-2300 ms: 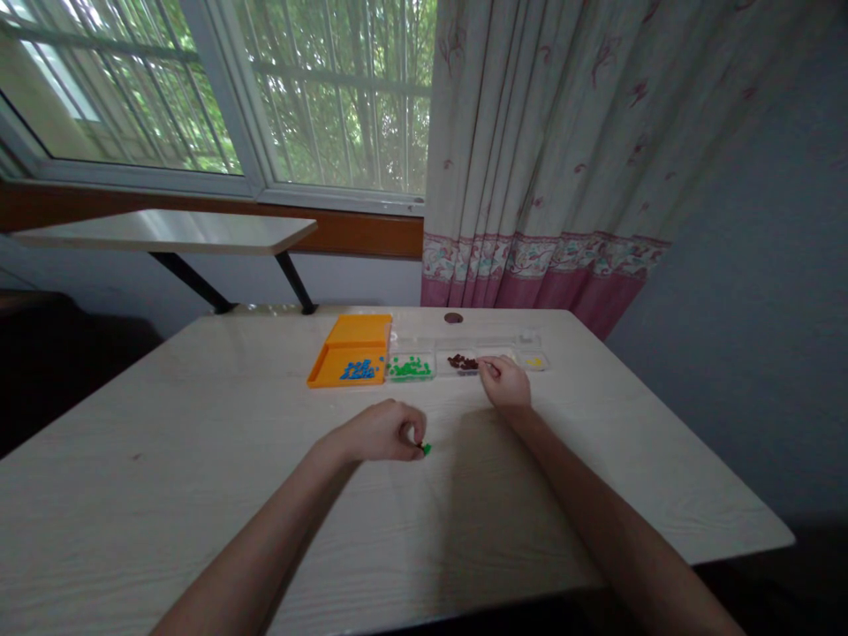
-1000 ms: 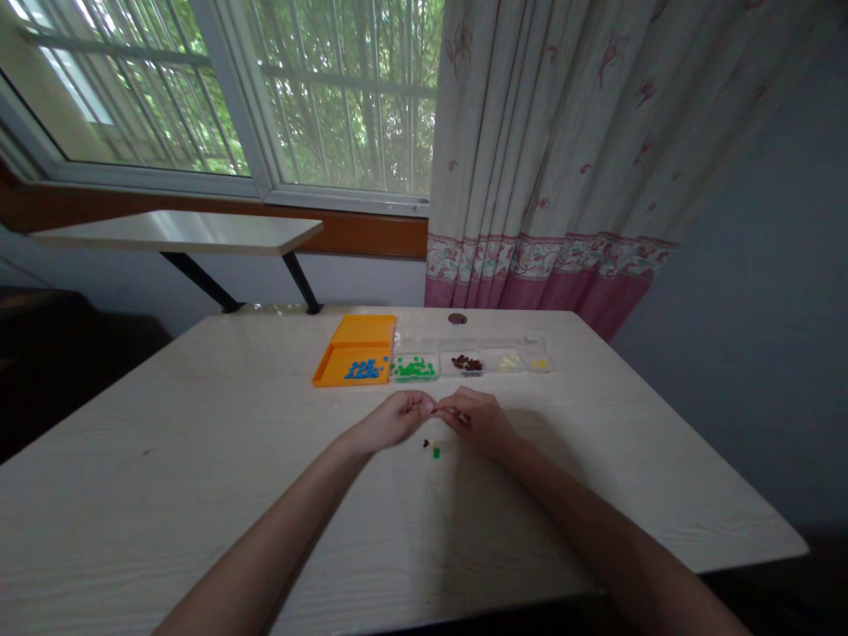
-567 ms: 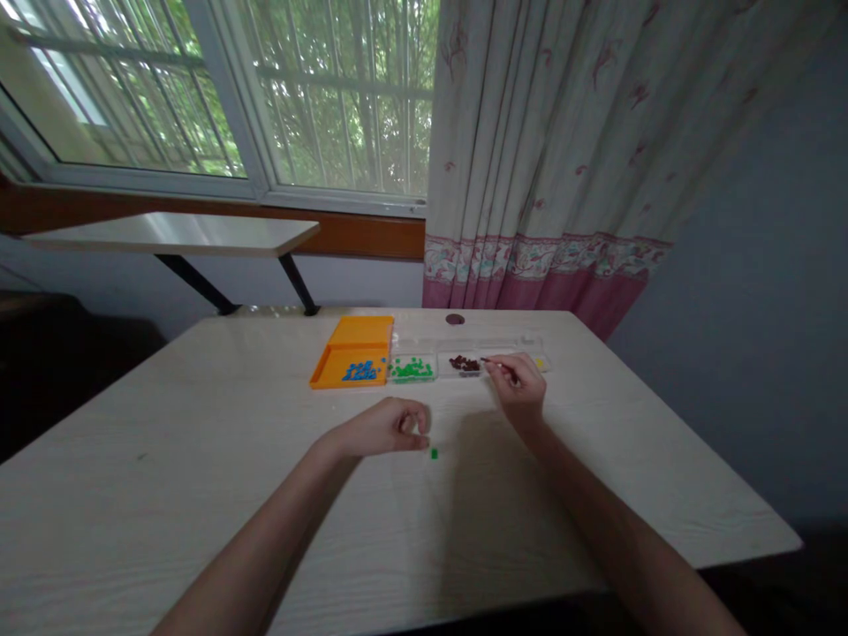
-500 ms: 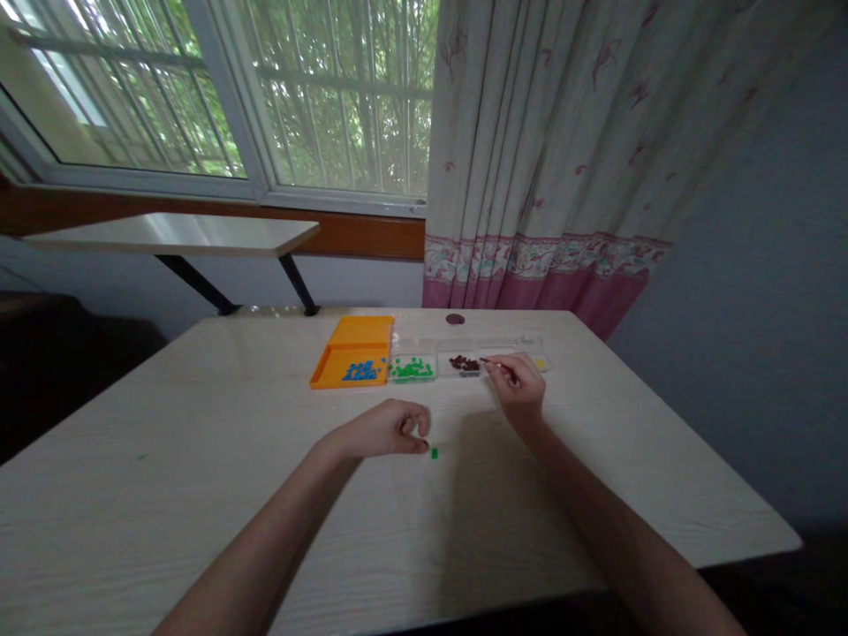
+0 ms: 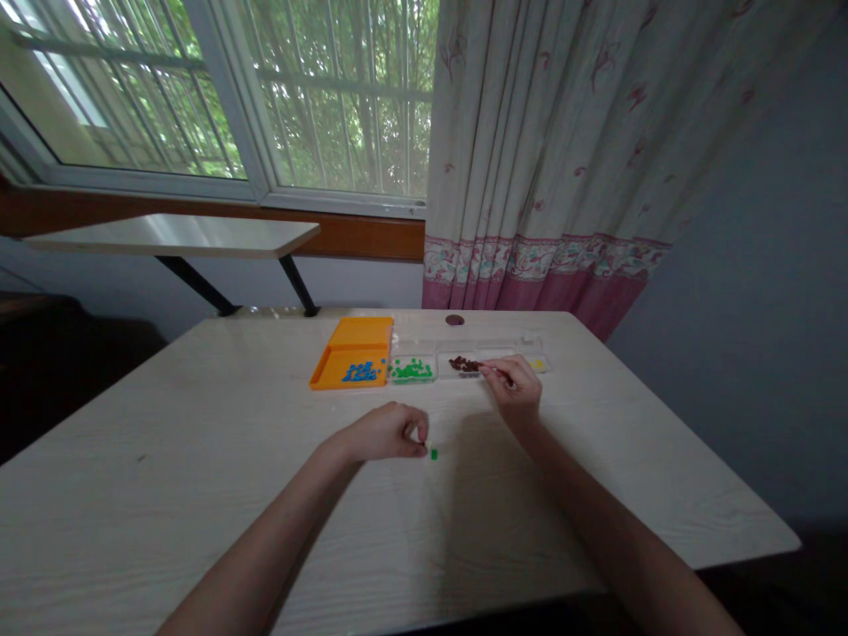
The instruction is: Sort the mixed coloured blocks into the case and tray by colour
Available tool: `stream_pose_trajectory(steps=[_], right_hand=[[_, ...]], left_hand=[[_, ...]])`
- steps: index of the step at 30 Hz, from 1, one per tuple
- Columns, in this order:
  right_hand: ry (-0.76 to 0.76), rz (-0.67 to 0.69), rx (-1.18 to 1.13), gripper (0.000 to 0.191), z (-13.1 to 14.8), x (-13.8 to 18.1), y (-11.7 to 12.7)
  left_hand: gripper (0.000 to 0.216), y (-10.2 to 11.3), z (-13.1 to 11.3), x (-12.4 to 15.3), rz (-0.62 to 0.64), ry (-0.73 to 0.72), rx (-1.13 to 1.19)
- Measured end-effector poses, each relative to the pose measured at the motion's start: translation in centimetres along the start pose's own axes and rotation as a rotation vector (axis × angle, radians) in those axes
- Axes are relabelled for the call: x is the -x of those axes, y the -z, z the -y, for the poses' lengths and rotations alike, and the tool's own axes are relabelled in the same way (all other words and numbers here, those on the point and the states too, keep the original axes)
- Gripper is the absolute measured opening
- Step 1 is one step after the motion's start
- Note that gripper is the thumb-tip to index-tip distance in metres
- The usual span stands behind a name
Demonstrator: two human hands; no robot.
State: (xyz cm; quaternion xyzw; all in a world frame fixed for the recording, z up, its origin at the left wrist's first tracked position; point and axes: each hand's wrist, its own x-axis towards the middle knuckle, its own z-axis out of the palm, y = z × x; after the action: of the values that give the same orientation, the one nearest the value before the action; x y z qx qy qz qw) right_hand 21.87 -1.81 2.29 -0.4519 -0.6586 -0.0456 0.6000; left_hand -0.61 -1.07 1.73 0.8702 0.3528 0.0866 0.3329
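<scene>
My left hand is over the middle of the table, its thumb and curled fingers closed in a pinch. Right at those fingertips are a small green block and a tiny pale bit; what exactly the fingers grip is too small to tell. My right hand pinches at the right edge of a heap of small dark brown pieces in a clear tray. Whatever lies between its fingertips is hidden. Left of the heap, small green pieces fill another compartment.
An open orange case with small blue pieces stands left of the clear compartments. A few yellow pieces lie right of my right hand. Behind are a round cable hole, a raised shelf and a curtain.
My right hand has dipped slightly left, its fingertips now against the dark brown heap. My left hand has shifted very slightly, its fingertips a little closer together.
</scene>
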Motion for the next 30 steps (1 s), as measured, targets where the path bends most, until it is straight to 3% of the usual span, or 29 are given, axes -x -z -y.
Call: stream_pose_trajectory(steps=[9,16,20,26,30], right_hand=[[-0.061,0.063,0.042,0.014,-1.3,0.1,-1.0],[-0.159,0.290,0.233,0.016,-3.1,0.3,-3.7],[-0.140,0.397,0.297,0.020,-3.6,0.7,-3.8],[-0.001,0.444,0.096,0.018,-1.7,2.3,-2.9],[0.057,0.478,0.008,0.016,0.4,3.1,-2.8]], left_hand=[[0.021,-0.4,0.3,-0.2,-0.025,0.007,-0.012],[0.017,-0.2,0.2,-0.1,-0.024,-0.028,0.013],[0.024,-0.5,0.0,-0.5,-0.103,-0.001,0.208],[0.036,-1.0,0.0,-1.7,-0.419,0.122,0.691],[0.038,-1.1,-0.1,-2.2,-0.461,0.116,0.826]])
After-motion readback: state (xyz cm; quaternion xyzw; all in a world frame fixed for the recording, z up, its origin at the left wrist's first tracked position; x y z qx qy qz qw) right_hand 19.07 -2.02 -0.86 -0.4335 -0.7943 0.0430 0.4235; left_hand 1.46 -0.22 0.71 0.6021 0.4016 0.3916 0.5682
